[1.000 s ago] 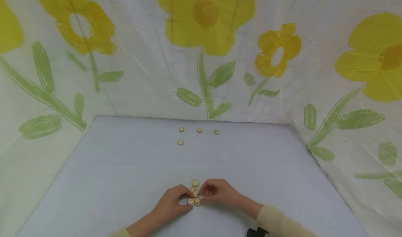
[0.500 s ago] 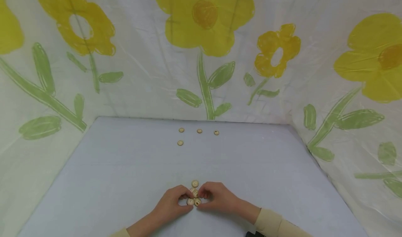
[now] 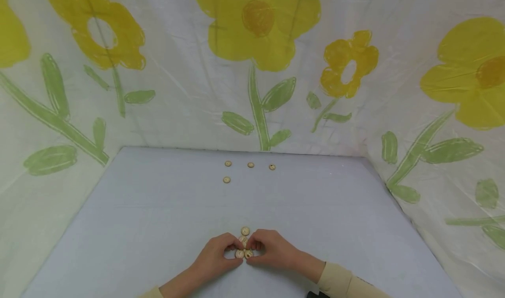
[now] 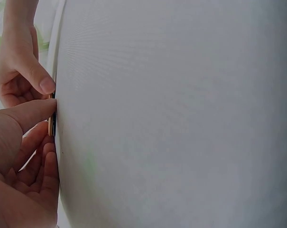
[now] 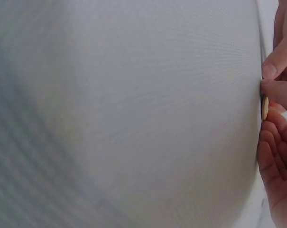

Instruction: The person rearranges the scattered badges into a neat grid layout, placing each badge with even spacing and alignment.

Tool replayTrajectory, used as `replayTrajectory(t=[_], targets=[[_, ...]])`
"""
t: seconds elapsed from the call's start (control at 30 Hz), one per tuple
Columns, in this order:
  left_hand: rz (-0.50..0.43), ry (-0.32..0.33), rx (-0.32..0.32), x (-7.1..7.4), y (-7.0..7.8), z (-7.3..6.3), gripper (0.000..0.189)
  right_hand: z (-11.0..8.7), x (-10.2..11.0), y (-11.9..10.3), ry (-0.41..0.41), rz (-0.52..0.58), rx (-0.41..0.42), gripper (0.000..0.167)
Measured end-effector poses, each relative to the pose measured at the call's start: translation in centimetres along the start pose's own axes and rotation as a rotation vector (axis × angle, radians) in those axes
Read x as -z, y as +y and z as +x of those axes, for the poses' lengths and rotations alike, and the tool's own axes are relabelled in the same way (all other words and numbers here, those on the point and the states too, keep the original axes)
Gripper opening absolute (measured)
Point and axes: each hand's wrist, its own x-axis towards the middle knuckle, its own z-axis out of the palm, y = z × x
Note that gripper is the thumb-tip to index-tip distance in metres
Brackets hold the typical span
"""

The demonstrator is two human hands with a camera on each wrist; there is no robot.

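Note:
Small round wooden discs with dark markings form a cluster near the front of the table. My left hand pinches the lower-left disc between thumb and fingertips. From the other side my right hand has its thumb and fingers around the lower-right disc, against its edge. Above them lie overlapping middle discs, partly hidden by fingertips, and one top disc that no finger touches. Both wrist views show a disc edge-on, flat at table level between thumb and fingers; the right wrist view has a pale disc.
Farther back on the table lie several more discs: three in a row, including a middle one, and one disc nearer. A white sheet with painted yellow flowers surrounds the table. A black object sits below the right sleeve.
My right hand has moved left and closed in on the lower-right disc, covering part of the middle discs. The left hand and the far discs have stayed in place.

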Motion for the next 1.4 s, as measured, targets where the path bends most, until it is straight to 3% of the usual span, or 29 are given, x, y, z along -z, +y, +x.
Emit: replayTrajectory(t=[0.87, 1.13, 1.4], targets=[[-0.026, -0.008, 0.000, 0.2, -0.1, 0.0, 0.022, 0.5, 0.6, 0.1, 0.044, 0.038, -0.010, 0.020], [-0.048, -0.007, -0.029, 0.1, -0.2, -0.2, 0.020, 1.6, 1.3, 0.8, 0.080, 0.055, -0.054, 0.019], [-0.056, -0.023, 0.010, 0.3, -0.1, -0.1, 0.020, 3.3, 2.2, 1.6, 0.130, 0.035, -0.093, 0.020]])
